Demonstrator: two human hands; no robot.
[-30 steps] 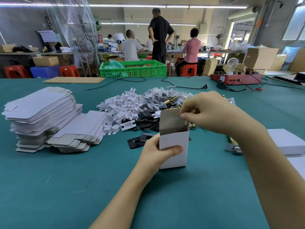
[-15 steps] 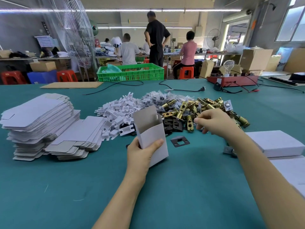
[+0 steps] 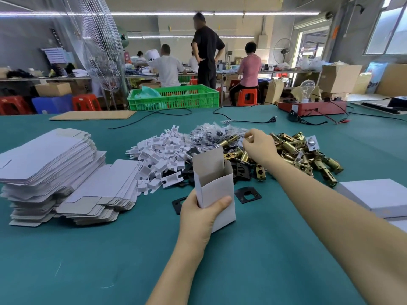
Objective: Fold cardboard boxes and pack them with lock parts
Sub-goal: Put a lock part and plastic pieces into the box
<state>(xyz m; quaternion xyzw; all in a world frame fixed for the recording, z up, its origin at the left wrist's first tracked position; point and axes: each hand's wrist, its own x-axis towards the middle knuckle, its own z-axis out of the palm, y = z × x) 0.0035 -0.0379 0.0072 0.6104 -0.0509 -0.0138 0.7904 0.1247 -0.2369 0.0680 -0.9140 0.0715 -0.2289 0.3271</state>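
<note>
My left hand grips a small white cardboard box, held upright with its top flap open and slightly tilted, just above the green table. My right hand reaches over the parts pile, its curled fingertips pinching at a small clear bag on the heap of bagged screws. Brass latch bolts lie heaped to the right of that hand. White plastic inserts are piled to its left. Black strike plates lie by the box.
Two stacks of flat white box blanks fill the table's left side. Closed white boxes sit at the right edge. At the far edge stand a green crate, a cardboard sheet, a red device and cables. People work behind.
My right hand left the box's top flap and moved forward and up over the brass latches to the bag heap. My left hand shifted the box left and tilted it.
</note>
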